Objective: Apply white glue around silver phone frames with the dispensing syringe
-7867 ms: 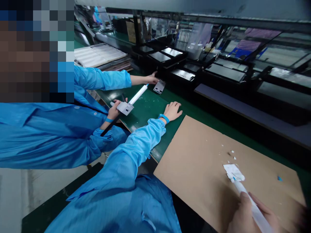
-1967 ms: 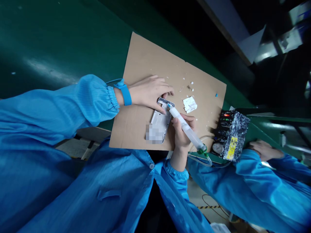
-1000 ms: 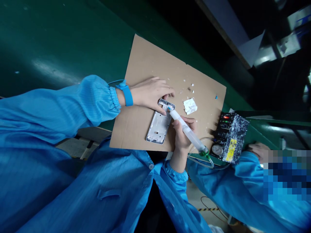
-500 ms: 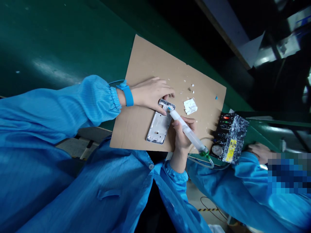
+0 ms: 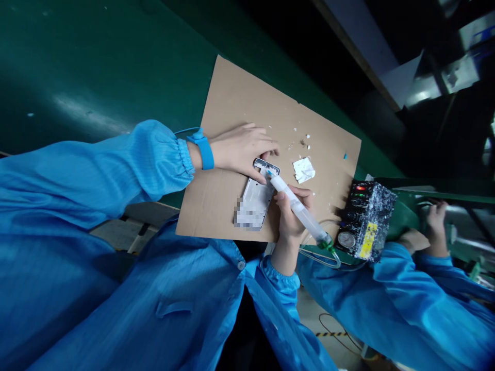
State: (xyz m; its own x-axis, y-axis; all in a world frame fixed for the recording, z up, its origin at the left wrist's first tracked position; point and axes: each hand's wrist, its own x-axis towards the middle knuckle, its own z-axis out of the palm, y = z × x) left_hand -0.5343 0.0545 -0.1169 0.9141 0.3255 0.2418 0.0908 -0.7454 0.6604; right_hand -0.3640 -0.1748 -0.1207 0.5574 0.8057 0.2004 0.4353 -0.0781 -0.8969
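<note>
The phone frame (image 5: 258,195) lies on the cardboard (image 5: 232,98) between your hands. Your left hand (image 5: 242,149) reaches across, fingers spread and pressing its far end. Your right hand (image 5: 290,219) is clenched around the syringe (image 5: 299,210), tip on that end. The control box's (image 5: 365,219) yellow label is unreadable.

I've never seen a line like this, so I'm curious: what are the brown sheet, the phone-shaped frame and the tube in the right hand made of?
Brown sheet: cardboard, matte, with raw cut edges. Phone frame: probably metal, silvery with a dull sheen; plastic is possible. Syringe tube in the right hand: translucent whitish plastic, smooth.
</note>
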